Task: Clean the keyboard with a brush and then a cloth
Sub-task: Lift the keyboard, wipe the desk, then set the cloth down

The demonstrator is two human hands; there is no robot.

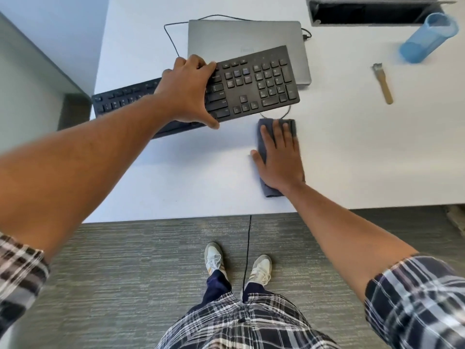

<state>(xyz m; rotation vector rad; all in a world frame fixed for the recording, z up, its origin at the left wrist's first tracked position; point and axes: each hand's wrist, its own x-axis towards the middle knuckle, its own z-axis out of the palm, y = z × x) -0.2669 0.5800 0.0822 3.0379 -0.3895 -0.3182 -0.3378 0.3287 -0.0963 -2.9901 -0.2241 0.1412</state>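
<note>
1. Standing at the near edge of the white desk [176, 177], the person wears a plaid shirt with rolled sleeves and pale sneakers [214, 258] on grey carpet.
2. The right hand [279, 157] lies flat, fingers straight and slightly spread, pressing on the folded dark grey cloth [273, 191]. The cloth rests on the desk just in front of the keyboard's right end.
3. The left hand [188, 91] grips the black full-size keyboard [256, 81] near its middle, fingers curled over the far edge and thumb hooked under the near edge.
4. The keyboard sits at an angle: its right end overlaps the closed grey laptop [246, 34], and its left end reaches the desk's left edge. Whether it is lifted off the desk cannot be determined.
5. A thin black cable [171, 39] loops past the laptop's left side.
6. The small wooden-handled brush [383, 83] lies on the desk, well apart to the right, untouched.
7. A translucent blue plastic cup [427, 39] stands beyond the brush, beside a dark rectangular cable slot [364, 13].
</note>
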